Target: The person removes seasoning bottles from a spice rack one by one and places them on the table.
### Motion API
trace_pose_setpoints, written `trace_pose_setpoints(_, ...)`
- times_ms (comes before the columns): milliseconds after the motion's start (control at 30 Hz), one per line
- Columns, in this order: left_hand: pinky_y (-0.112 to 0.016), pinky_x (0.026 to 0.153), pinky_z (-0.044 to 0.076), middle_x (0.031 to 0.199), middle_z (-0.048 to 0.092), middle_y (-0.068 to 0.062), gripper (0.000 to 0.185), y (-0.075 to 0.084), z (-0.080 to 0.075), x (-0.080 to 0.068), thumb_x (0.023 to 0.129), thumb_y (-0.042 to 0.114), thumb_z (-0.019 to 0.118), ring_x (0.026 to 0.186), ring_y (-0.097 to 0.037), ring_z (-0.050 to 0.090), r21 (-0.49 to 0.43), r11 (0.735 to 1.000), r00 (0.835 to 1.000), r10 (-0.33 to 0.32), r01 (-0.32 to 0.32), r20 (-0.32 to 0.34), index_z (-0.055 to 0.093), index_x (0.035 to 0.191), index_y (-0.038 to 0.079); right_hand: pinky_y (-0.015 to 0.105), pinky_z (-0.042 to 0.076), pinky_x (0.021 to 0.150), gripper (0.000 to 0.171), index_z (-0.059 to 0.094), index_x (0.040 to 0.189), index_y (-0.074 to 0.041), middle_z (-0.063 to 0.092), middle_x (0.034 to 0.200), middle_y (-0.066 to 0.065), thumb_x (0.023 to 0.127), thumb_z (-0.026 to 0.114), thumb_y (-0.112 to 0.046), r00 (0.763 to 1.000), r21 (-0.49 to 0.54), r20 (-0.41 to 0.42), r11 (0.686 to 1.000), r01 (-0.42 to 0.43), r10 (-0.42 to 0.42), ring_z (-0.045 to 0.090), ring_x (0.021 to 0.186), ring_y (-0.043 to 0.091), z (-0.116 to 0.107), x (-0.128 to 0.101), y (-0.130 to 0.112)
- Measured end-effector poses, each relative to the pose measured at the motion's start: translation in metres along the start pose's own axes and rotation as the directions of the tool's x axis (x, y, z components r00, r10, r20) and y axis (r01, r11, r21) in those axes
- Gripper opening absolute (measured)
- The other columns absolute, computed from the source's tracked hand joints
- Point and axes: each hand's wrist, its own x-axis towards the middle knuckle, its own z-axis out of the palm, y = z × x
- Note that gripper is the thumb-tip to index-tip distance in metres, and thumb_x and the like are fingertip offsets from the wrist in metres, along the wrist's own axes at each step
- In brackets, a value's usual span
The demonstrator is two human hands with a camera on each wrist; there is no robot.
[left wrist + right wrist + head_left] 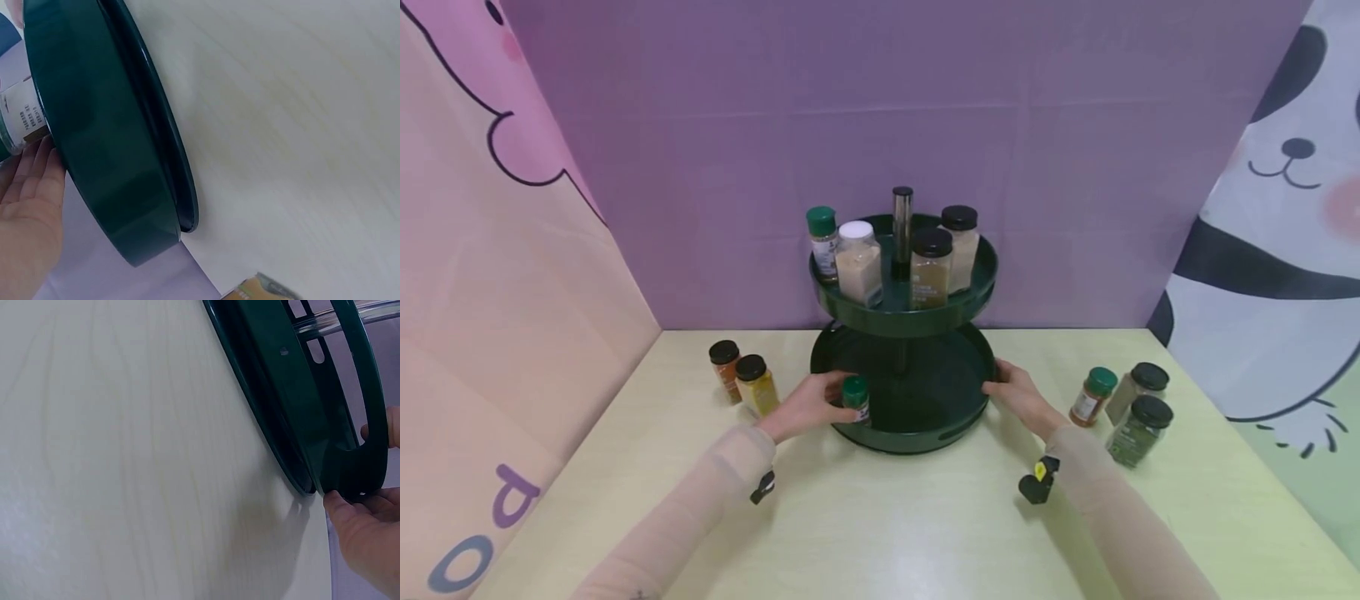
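A dark green two-tier spice turntable (904,441) stands at the back middle of the table. At the left front of its lower tier, my left hand (805,407) holds a small spice jar with a green cap (855,389) between thumb and fingers. The left wrist view shows that jar's white label (24,112) just past the tray wall; the fingers partly hide the jar. On the opposite side, my right hand (1019,397) grips the lower tier's rim. Thumb and fingers of the right hand (369,528) close around the tray's edge in the right wrist view.
Several jars, including a white-capped one (858,265), stand on the upper tier around the metal post (902,229). Left on the table are an orange-brown jar (727,375) and a yellow one (757,389). Three jars, one with green herbs (1137,435), stand beyond the right forearm.
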Motion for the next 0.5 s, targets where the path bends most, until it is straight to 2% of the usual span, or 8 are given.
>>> trace_pose_setpoints(267,-0.034,0.086,0.053,0.108,0.064,-0.013,0.05,-0.0029,0.0041,0.0006,0.077,0.016,0.073,0.1,-0.023,0.06,0.028,1.0,1.0,0.0,0.0,-0.007,0.053,0.119,-0.002,0.047,0.022,0.112,0.061,0.016,0.142,0.009,0.026,0.144,0.03,0.089,0.045,-0.001,1.0,-0.006,-0.005,1.0,0.0,0.0,0.025,0.134,0.039,0.0002,0.0003,-0.0004)
trace_pose_setpoints(500,-0.035,0.085,0.053,0.109,0.063,-0.015,0.048,-0.0017,0.0056,0.0009,0.079,0.015,0.071,0.099,-0.024,0.061,0.021,1.0,1.0,-0.004,0.004,0.0,0.052,0.12,-0.003,0.047,0.021,0.113,0.062,0.015,0.142,0.009,0.025,0.145,0.029,0.09,0.045,-0.001,1.0,-0.002,-0.001,1.0,0.001,-0.001,0.024,0.135,0.038,0.0001,-0.0011,-0.0006)
